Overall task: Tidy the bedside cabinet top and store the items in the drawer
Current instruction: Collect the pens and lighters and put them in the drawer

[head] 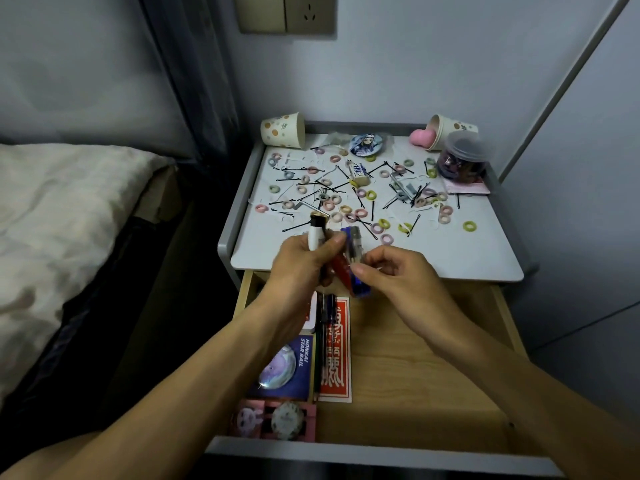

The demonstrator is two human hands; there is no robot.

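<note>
Blue lighter (352,237) is up in the air between both hands, over the front edge of the cabinet top (450,258) — the right hand (391,271) pinches its lower part with finger and thumb. The left hand (304,261) is curled round a white stick with a black cap (317,233). A red lighter (341,271) shows just beside the blue one. Below them the drawer (415,375) is open.

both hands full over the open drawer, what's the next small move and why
Probably lower the blue lighter into the bare right half of the drawer: the right hand pinches it above the open drawer, while the left hand grips a white tube.
</note>
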